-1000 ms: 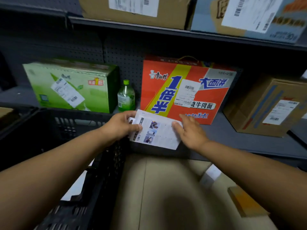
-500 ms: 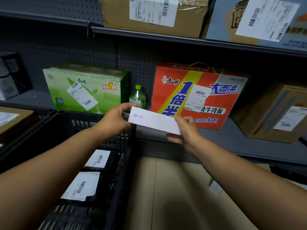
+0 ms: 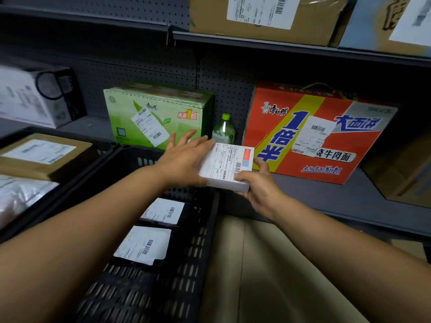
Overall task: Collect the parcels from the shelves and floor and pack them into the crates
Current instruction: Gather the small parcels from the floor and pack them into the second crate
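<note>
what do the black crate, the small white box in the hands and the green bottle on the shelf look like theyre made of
Black crate: looks like rigid moulded plastic, matte, with slotted walls.
Small white box: probably thin card, smooth, with sharp folded edges and a printed paper label on top; the right hand grips it.
Green bottle: seems clear plastic, glossy, with a highlight on its shoulder and a green cap.

- The left hand covers the white parcel's left edge.
- The brown carton on the upper shelf runs past the top edge.
- Print on the orange box's label is too blurred to read.
- The black crate runs out at the bottom edge.
</note>
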`<action>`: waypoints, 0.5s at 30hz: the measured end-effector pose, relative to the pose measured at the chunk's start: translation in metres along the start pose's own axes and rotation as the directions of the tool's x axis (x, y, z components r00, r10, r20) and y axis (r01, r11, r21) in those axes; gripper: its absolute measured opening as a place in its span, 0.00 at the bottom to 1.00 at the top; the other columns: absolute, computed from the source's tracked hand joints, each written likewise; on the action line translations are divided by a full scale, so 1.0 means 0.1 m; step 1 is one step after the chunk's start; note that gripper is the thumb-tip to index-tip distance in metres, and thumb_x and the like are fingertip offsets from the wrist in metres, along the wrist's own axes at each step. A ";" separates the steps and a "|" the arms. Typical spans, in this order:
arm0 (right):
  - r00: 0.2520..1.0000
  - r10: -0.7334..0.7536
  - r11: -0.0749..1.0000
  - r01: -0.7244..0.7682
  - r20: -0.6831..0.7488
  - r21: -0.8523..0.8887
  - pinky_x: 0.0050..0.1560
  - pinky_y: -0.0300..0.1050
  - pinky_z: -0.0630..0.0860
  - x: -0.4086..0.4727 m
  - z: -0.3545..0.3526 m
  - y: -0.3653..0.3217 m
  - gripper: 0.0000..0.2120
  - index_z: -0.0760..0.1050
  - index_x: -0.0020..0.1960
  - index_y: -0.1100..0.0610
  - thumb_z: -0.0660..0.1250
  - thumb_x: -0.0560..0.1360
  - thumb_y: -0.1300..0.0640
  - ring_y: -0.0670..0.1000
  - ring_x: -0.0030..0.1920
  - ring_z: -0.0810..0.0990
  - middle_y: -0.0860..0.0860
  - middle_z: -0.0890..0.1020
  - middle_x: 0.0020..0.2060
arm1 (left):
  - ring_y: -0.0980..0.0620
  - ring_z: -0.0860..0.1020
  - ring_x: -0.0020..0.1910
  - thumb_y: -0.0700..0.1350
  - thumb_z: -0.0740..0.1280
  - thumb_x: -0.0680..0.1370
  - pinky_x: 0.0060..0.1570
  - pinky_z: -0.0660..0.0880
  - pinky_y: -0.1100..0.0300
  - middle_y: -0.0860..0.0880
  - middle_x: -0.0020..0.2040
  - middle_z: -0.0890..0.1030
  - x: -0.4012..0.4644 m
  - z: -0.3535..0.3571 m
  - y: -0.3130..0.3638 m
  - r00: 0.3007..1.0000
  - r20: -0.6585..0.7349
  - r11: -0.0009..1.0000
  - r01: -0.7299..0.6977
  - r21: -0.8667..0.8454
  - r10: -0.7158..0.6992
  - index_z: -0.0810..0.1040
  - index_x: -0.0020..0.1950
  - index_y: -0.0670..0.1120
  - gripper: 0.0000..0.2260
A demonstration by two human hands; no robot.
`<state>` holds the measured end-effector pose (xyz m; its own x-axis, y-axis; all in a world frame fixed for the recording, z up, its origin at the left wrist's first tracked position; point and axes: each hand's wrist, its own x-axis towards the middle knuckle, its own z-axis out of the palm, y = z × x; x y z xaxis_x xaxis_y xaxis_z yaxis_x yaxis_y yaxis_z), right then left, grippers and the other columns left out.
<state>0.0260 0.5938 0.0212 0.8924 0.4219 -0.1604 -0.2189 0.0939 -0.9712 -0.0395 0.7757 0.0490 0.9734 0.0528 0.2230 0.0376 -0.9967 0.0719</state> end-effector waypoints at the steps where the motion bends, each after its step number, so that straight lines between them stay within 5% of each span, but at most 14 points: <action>1: 1.000 -0.013 1.000 0.014 0.020 -0.011 0.41 0.48 0.79 0.01 0.06 0.03 0.36 0.55 0.71 0.50 0.65 0.70 0.72 0.52 0.48 0.80 0.51 0.79 0.49 | 0.49 0.45 0.76 0.60 0.72 0.65 0.71 0.38 0.41 0.50 0.77 0.54 -0.02 0.00 -0.02 0.999 0.003 0.998 -0.046 0.045 0.046 0.47 0.77 0.52 0.49; 6: 0.980 -0.129 0.949 0.166 0.150 -0.266 0.55 0.43 0.77 0.02 0.43 0.23 0.35 0.59 0.70 0.54 0.69 0.69 0.69 0.53 0.54 0.78 0.56 0.76 0.56 | 0.43 0.62 0.65 0.59 0.73 0.61 0.66 0.61 0.50 0.44 0.65 0.63 -0.22 0.04 -0.23 0.997 0.012 0.992 -0.076 0.098 0.075 0.46 0.76 0.46 0.53; 9: 0.946 -0.223 0.681 0.323 0.234 -0.657 0.71 0.46 0.61 0.06 0.59 0.35 0.42 0.56 0.75 0.53 0.74 0.67 0.58 0.56 0.68 0.66 0.57 0.62 0.67 | 0.43 0.64 0.62 0.56 0.76 0.59 0.64 0.65 0.50 0.44 0.63 0.64 -0.50 0.24 -0.45 0.990 0.140 0.999 -0.003 0.054 -0.005 0.52 0.74 0.43 0.52; 12: 0.917 -0.285 0.515 0.391 0.278 -0.763 0.68 0.38 0.53 0.09 0.69 0.43 0.42 0.55 0.76 0.53 0.73 0.68 0.51 0.56 0.70 0.57 0.57 0.59 0.68 | 0.44 0.65 0.62 0.55 0.77 0.59 0.63 0.66 0.50 0.45 0.62 0.65 -0.85 0.53 -0.67 0.937 0.346 0.995 0.003 0.103 -0.039 0.57 0.71 0.43 0.47; 15: 0.924 -0.251 0.444 0.375 0.289 -0.814 0.68 0.43 0.55 0.12 0.75 0.51 0.40 0.55 0.75 0.55 0.71 0.70 0.50 0.57 0.69 0.56 0.56 0.58 0.68 | 0.46 0.63 0.66 0.58 0.75 0.61 0.67 0.64 0.47 0.45 0.67 0.62 -1.27 0.86 -0.84 0.831 0.555 0.984 -0.062 0.169 -0.043 0.54 0.72 0.45 0.47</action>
<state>-0.0044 0.6716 -0.0174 0.7653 0.6268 0.1465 0.5588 -0.5341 -0.6344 -0.1467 0.8471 -0.0687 0.9325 0.0525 -0.3573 0.0149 -0.9941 -0.1072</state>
